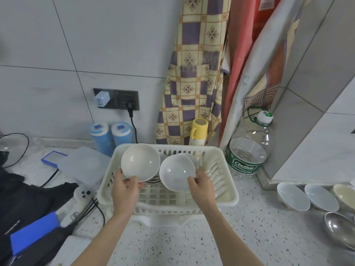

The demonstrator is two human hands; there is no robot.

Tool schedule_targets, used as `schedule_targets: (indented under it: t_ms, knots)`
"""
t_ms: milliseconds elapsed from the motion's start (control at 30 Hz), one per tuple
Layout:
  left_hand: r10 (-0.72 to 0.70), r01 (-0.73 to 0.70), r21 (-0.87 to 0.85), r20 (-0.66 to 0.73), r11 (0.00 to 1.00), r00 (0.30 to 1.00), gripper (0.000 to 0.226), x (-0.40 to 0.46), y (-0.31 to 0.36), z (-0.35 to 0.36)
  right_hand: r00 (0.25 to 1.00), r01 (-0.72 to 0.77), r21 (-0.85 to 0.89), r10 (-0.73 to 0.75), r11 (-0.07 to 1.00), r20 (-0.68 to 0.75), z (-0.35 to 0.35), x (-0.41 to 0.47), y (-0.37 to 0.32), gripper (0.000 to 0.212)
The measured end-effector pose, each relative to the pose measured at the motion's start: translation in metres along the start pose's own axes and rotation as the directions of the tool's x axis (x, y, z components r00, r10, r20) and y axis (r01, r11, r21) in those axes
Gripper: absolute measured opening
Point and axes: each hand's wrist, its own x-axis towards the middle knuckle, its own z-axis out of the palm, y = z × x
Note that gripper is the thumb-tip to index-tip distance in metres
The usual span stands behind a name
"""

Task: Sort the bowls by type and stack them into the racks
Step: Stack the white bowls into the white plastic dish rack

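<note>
A white plastic dish rack [224,198] stands on the speckled counter. My left hand [124,191] pinches the lower rim of a cream-white bowl [140,161], held on edge over the rack's left side. My right hand [202,189] pinches the rim of a greyer white bowl [176,171], tilted over the rack's middle. Behind these, other bowls stand in the rack: one [193,158] at the back right and one [162,156] partly hidden at the back left. Loose on the counter at the right lie two pale blue-white bowls [293,196] [320,197], a cream bowl [344,196] and a metal bowl [340,229].
A large water bottle [247,150] stands right of the rack, a yellow-capped bottle [198,131] and two blue canisters [109,135] behind it. Left of the rack lie a clear lidded box [82,166], a white controller [80,198], cables and dark fabric. Hanging cloths cover the wall.
</note>
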Motion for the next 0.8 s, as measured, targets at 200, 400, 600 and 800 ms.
schedule_targets:
  t_ms: [200,400,600,800]
  knots:
    - [-0.05,0.048,-0.087,-0.03,0.995,0.998,0.033,0.004,-0.002,0.0,0.99,0.046,0.016,-0.048,0.999,0.134,-0.001,0.003,-0.002,0.023]
    - [-0.084,0.064,-0.208,-0.09,0.976,0.992,0.032,0.008,-0.002,-0.001,0.957,-0.098,0.053,0.08,0.994,0.28,-0.001,0.009,0.003,0.034]
    - [-0.064,0.041,-0.203,-0.109,0.978,0.992,0.035,0.007,-0.006,0.002,0.945,-0.206,0.119,0.165,0.971,0.283,-0.003,0.012,0.007,0.034]
    - [-0.076,0.052,-0.192,-0.117,0.98,0.99,0.034,0.008,-0.007,0.003,0.914,-0.294,0.127,0.24,0.947,0.328,-0.001,0.013,0.004,0.043]
